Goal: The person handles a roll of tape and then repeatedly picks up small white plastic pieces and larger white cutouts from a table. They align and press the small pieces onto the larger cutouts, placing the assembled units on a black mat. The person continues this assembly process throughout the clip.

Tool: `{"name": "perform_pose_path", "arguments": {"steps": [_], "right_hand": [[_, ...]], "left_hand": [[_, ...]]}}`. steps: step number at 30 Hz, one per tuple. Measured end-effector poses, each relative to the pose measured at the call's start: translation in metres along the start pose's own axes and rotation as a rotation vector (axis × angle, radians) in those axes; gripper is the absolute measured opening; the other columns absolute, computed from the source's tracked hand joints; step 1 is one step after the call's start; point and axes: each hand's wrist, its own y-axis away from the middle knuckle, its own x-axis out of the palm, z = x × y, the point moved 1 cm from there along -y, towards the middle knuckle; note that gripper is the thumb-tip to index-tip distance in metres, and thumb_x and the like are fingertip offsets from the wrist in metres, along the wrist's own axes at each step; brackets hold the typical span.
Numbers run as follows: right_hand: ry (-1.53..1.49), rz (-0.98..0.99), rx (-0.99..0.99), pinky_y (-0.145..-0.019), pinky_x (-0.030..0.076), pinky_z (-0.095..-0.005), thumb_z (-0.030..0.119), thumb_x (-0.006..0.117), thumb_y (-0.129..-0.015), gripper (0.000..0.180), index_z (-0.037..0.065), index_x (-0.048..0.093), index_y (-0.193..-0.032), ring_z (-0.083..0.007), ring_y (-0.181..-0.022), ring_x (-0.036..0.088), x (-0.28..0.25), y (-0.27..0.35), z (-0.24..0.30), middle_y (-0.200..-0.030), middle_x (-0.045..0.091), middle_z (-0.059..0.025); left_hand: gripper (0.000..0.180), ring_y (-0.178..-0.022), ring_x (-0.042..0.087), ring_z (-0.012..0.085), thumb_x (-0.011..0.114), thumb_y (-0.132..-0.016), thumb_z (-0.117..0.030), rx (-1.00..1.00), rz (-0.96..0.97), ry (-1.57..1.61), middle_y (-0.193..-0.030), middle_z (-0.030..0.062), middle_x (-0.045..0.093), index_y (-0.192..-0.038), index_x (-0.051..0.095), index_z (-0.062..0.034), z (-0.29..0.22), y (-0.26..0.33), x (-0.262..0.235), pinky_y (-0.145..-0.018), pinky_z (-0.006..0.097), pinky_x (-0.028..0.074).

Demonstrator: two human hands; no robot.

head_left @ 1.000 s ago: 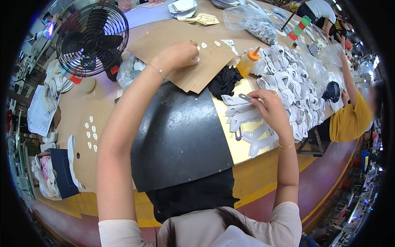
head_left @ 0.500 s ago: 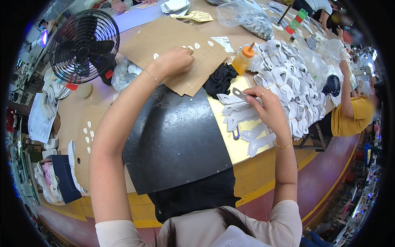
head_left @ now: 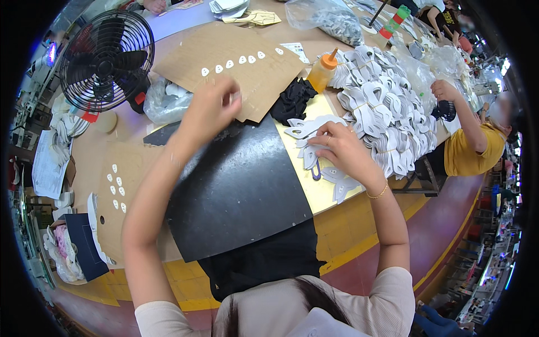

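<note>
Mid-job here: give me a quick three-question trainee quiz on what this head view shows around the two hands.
1. True or false: the left hand is over the cardboard sheet that carries a row of small white pieces.
2. What does the right hand rest on? A) the black fan B) white cut-out pieces C) the orange-capped bottle
3. Fill in: the big dark sheet between the forearms is ____ in colour.

Key: 1 true. 2 B, the white cut-out pieces on the yellow mat. 3 black.
</note>
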Motion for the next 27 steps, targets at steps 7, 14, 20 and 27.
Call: {"name": "perform_pose_path", "arguments": {"steps": [7,14,20,27], "right_hand": [[0.059,-0.125,0.006,-0.095,0.041,-0.0384,0.016,0.078,-0.083,0.018,0.012,0.075,-0.101,-0.0218,-0.102,0.063,0.02,0.011,-0.004,-0.102,0.068,-0.0014],[0.038,-0.314,-0.061,-0.09,0.045,-0.0369,0.008,0.079,-0.082,0.016,0.009,0.072,-0.096,-0.0237,-0.096,0.067,0.024,0.023,-0.009,-0.099,0.073,-0.0031],[-0.311,-0.41,0.092,-0.098,0.048,-0.0358,0.001,0.072,-0.09,0.009,0.002,0.068,-0.099,-0.0247,-0.109,0.068,-0.008,0.029,-0.003,-0.113,0.074,-0.0114],[-0.649,-0.128,0.123,-0.077,0.052,-0.0258,0.006,0.068,-0.098,0.009,-0.001,0.068,-0.105,-0.0106,-0.087,0.065,0.001,0.011,0.078,-0.094,0.071,-0.0053]], "left_hand": [[0.021,-0.086,0.065,0.0298,0.07,-0.086,-0.002,0.049,0.209,-0.411,-0.094,0.0118,0.057,-0.106,0.063,-0.0015,-0.066,0.157,-0.016,-0.071,0.04,0.056],[0.038,-0.088,0.064,0.0297,0.07,-0.082,0.003,-0.154,0.213,-0.202,-0.099,0.0139,0.058,-0.12,0.066,0.0068,-0.093,0.212,-0.016,-0.075,0.038,0.056],[0.042,-0.083,0.062,0.0302,0.069,-0.084,0.003,-0.439,0.089,0.102,-0.1,0.0144,0.06,-0.126,0.065,0.0036,-0.095,0.228,-0.014,-0.075,0.038,0.053],[0.034,-0.095,0.054,0.0248,0.071,-0.088,-0.002,-0.451,-0.056,-0.038,-0.109,0.0103,0.06,-0.122,0.071,-0.0035,-0.083,0.238,-0.023,-0.087,0.034,0.046]]}}
